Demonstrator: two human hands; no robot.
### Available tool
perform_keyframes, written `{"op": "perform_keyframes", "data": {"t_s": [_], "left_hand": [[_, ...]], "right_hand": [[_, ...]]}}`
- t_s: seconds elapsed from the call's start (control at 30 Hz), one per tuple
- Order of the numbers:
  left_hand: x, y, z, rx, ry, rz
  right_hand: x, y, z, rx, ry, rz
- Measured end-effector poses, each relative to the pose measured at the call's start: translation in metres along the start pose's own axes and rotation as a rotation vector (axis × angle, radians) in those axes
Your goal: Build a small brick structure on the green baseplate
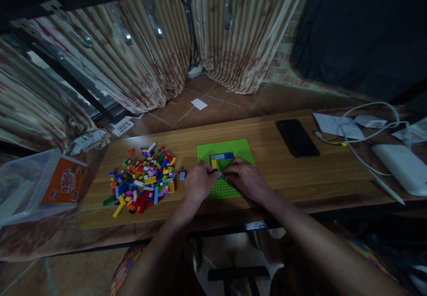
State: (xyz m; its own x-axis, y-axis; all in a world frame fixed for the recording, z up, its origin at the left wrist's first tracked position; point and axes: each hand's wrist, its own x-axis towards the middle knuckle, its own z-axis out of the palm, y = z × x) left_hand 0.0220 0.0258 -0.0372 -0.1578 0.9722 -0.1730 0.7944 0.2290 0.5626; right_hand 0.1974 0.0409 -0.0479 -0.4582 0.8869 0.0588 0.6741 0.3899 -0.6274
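A green studded baseplate (223, 147) lies on the wooden board in front of me. On it, grey, light blue and dark blue toy bricks (223, 156) form a short row, and a yellow brick (214, 164) sits at the row's left end. My left hand (201, 181) is over the plate's left edge, thumb and fingers closed around a small dark brick (214, 170). My right hand (247, 178) rests over the plate's right part. Its thumb and fingertips are pinched close to the left fingertips; whatever they hold is too small and dark to make out.
Left of the plate is a heap of mixed loose bricks (142, 182), with a blue brick (183, 175) beside it. A clear plastic box (25, 194) stands farther left. A black phone (296, 138), white cables (362, 154) and a white device (402, 169) lie at the right.
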Motion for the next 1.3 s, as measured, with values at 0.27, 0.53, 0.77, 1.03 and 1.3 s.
{"op": "perform_keyframes", "data": {"t_s": [0.27, 0.53, 0.77, 1.03, 1.3], "left_hand": [[0.002, 0.001, -0.003, 0.088, -0.047, 0.031], [-0.003, 0.002, -0.002, 0.024, -0.019, 0.002], [0.002, -0.003, -0.010, -0.043, -0.037, 0.108], [-0.040, 0.008, 0.007, 0.036, 0.125, 0.450], [-0.064, -0.003, 0.057, 0.319, 0.197, 0.551]], "right_hand": [[0.002, -0.001, 0.003, -0.018, -0.001, 0.013], [0.004, 0.006, -0.001, 0.095, 0.009, 0.001], [0.003, 0.016, -0.016, 0.171, 0.073, 0.076], [0.005, 0.011, -0.024, 0.112, 0.172, 0.112], [0.002, 0.005, -0.022, 0.152, 0.196, 0.084]]}}
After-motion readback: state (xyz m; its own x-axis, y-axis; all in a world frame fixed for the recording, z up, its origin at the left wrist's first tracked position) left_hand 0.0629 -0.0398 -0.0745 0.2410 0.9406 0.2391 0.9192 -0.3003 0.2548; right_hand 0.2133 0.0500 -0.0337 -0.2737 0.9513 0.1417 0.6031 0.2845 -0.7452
